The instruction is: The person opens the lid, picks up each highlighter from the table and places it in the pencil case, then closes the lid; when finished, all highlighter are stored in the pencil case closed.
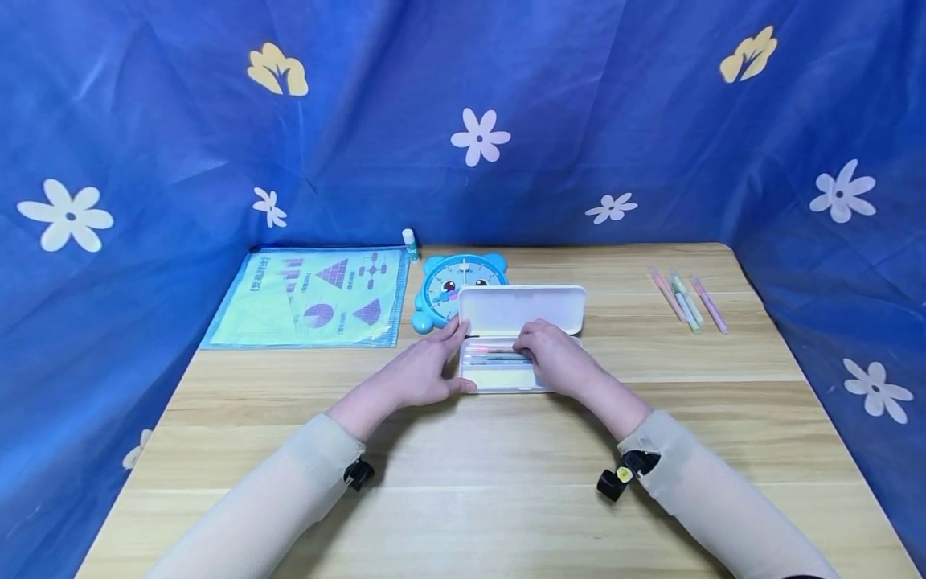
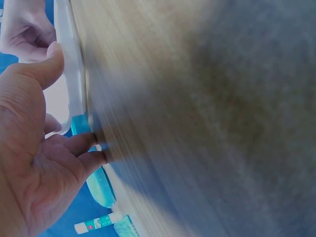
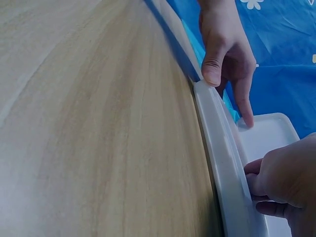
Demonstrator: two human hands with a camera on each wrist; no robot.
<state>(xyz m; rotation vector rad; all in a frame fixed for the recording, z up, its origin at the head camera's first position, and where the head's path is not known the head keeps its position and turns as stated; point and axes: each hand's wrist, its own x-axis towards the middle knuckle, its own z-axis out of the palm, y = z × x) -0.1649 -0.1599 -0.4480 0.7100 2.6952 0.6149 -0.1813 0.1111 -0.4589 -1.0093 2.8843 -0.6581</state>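
Note:
In the head view a white pencil case [image 1: 502,378] lies with its lid [image 1: 521,310] raised toward the back. Several slim pens [image 1: 492,354] lie in its rear part. My left hand [image 1: 427,370] holds the case's left end, thumb on the front corner and fingers near the lid. My right hand [image 1: 557,358] reaches into the case, its curled fingertips pinching at the right end of a pen; the grip itself is partly hidden. The right wrist view shows the right hand's fingers [image 3: 256,180] inside the case wall, and my left thumb [image 3: 212,74] on the corner.
A blue toy clock [image 1: 463,277] stands right behind the case. To its left are a glue stick [image 1: 410,244] and a blue-edged document pouch [image 1: 318,301] with printed charts. Several coloured pens [image 1: 687,301] lie at the back right. Blue flowered cloth [image 1: 542,201] surrounds the table.

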